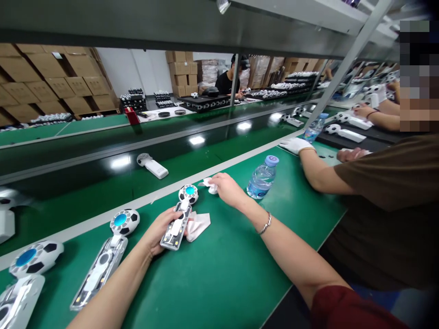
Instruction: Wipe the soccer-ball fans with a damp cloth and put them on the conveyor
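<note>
My left hand (163,227) is closed round the clear handle of a football-headed handheld device (176,228), whose round black-and-white head has a blue disc. A white cloth (199,226) shows beside that handle at my left fingertips; whether they grip it I cannot tell. Pinched in my right hand (226,186) is a crumpled white wipe (210,185), just right of the device's head. Two similar football-headed devices, one nearer (29,274) and one farther (103,262), lie on the green table (219,283) to the left.
A water bottle (263,177) stands right of my right hand. Beyond the table's pale edge, a white football-headed device (153,165) lies on the green conveyor (192,157). At right, a co-worker's gloved hand (295,145) rests near another bottle (315,128). A metal beam crosses overhead.
</note>
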Demonstrator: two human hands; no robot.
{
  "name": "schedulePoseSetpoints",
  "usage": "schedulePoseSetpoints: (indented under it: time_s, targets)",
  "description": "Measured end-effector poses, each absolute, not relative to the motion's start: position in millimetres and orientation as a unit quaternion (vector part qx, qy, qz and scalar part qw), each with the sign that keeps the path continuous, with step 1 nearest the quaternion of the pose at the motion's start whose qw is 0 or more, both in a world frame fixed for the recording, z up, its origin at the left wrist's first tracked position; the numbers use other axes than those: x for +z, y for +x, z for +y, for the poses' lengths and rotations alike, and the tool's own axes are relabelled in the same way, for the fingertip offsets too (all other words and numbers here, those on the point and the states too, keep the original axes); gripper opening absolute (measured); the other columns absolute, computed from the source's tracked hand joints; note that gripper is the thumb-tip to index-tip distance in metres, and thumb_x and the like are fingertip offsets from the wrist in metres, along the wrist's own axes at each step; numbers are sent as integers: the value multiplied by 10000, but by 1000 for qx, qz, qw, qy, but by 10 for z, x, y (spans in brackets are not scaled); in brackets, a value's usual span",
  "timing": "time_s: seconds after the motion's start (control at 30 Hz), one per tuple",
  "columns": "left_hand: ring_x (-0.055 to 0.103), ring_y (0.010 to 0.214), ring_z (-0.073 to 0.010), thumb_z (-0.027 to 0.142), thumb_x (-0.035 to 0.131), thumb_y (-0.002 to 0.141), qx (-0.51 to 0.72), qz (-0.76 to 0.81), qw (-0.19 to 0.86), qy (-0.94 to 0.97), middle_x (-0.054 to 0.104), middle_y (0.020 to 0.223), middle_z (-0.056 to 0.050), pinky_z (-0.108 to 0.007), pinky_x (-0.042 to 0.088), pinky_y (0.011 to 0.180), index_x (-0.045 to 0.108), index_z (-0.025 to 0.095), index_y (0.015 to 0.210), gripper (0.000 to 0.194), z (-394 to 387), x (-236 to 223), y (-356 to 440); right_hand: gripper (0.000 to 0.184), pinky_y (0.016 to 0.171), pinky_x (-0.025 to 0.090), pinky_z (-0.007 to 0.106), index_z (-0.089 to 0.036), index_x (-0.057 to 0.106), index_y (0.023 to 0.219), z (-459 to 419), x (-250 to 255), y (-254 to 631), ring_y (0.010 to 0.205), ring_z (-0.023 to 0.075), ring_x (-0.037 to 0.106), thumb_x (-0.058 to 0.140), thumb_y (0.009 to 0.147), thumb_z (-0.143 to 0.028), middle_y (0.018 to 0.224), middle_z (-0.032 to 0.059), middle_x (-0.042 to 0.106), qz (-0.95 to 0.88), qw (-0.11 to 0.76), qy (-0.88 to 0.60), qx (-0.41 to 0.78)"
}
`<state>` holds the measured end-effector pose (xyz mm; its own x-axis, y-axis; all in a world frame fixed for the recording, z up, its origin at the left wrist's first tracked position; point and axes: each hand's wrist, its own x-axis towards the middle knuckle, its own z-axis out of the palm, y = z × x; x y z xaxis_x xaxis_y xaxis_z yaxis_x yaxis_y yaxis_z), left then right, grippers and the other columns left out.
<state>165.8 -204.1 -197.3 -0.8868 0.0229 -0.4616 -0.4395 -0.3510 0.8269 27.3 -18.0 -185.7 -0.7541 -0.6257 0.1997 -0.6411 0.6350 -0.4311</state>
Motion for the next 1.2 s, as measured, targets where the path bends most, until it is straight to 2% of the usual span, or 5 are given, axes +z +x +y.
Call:
schedulePoseSetpoints:
  time_s: [0.17,0.33,0.63,0.77,1.2]
  targets:
    - [589,609,-170,257,564,743,794,561,150,-179,566,1009,-171,-276,494,577,441,89,1120,430,-2050,-1976,1654,259,630,360,242,-93,639,710,-53,-1756,314,711,173,538,447,815,-233,764,113,604,-927,-102,310,186]
    - [586,600,-165,273,567,742,785,576,157,-165,574,980,-158,-261,482,558,431,92,1130,449,-2041,-1973,1659,220,637,342,237,-110,597,956,-66,-1852,240,782,177,541,521,756,-164,880,106,608,-943,-59,246,217]
    - [588,604,-168,285,574,734,777,590,163,-148,569,1000,-148,-257,477,560,449,97,1113,441,-2027,-1954,1649,151,753,382,198,-137,567,752,-210,-1749,418,851,108,496,624,721,-273,945,50,537,-830,99,351,422]
    - [580,584,-162,285,570,736,774,596,166,-137,569,1001,-154,-258,469,550,427,99,1167,490,-2028,-1947,1644,66,671,375,192,-142,551,771,-372,-1862,502,727,89,493,580,745,-196,799,10,567,-788,68,413,451]
    - [565,584,-159,323,581,727,766,606,170,-133,581,934,-143,-272,467,567,448,95,1150,498,-2005,-1933,1642,322,569,265,180,-143,422,659,-537,-1973,482,621,65,384,494,808,-419,668,-25,439,-815,58,394,421]
